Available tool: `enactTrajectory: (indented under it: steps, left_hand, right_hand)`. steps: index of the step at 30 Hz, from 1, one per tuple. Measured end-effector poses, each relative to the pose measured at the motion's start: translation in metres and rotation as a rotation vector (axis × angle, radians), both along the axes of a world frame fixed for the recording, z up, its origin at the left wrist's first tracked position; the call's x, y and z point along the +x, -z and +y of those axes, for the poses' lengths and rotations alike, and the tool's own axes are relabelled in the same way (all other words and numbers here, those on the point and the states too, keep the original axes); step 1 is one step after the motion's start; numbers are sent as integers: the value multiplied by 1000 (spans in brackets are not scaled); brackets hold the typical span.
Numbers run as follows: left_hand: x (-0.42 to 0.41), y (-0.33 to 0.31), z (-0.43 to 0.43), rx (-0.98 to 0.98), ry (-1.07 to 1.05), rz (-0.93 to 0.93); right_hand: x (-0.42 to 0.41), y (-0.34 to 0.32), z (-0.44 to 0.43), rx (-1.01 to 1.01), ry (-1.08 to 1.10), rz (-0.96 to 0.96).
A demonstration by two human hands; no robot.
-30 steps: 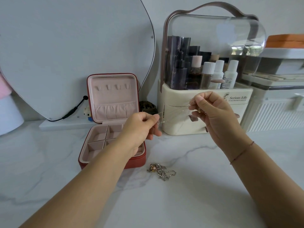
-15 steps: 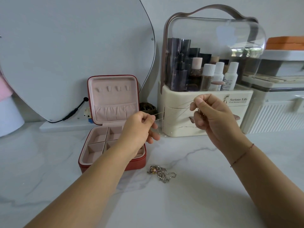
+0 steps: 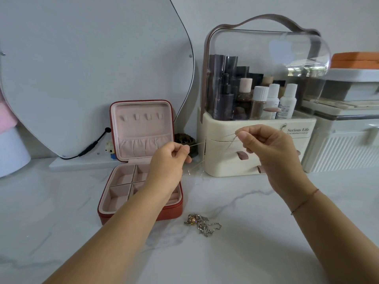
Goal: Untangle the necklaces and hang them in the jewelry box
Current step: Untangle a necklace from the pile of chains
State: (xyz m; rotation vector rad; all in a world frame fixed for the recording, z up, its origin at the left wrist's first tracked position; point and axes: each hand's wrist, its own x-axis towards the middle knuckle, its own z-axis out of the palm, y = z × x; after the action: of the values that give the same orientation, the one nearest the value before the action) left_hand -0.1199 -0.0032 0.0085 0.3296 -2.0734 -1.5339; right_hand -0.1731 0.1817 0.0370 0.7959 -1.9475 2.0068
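Note:
A red jewelry box point(image 3: 171, 210) lies open on the marble counter, its pink lid upright with several small hooks point(image 3: 140, 117) and a gathered pocket. Above its right edge my left hand point(image 3: 168, 160) pinches one end of a thin, fine necklace chain point(image 3: 213, 149). My right hand point(image 3: 268, 148) pinches the other part of the chain, in front of the cream organizer. The chain stretches between the hands, with loops hanging below. A tangled pile of silver necklaces point(image 3: 202, 223) with a pinkish bead lies on the counter in front of the box's right corner.
A cream cosmetics organizer point(image 3: 260, 160) with a clear dome and bottles stands behind my right hand. A large mirror point(image 3: 92, 68) leans on the wall at left, its cable point(image 3: 92, 144) beside the box. White storage boxes point(image 3: 344, 148) stand at the right. A dark round object point(image 3: 184, 140) sits between box and organizer.
The hands have drawn slightly further apart, pulling the fine chain longer between them. My right hand has shifted a little to the right. The pile on the counter has not moved.

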Motion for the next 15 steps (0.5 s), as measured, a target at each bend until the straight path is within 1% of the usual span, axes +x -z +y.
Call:
enactTrajectory:
  steps: [4, 8, 12, 15]
  left_hand:
    - [0, 2, 0, -21, -11, -1]
    - [2, 2, 2, -58, 30, -22]
    - [6, 3, 6, -217, 61, -28]
    - [7, 3, 11, -254, 117, -12]
  right_hand:
    - [-4, 0, 3, -35, 3, -21]
    - [-9, -1, 7, -107, -80, -71]
    - [-9, 0, 6, -94, -176, -128]
    - [-9, 2, 1, -50, -234, -131]
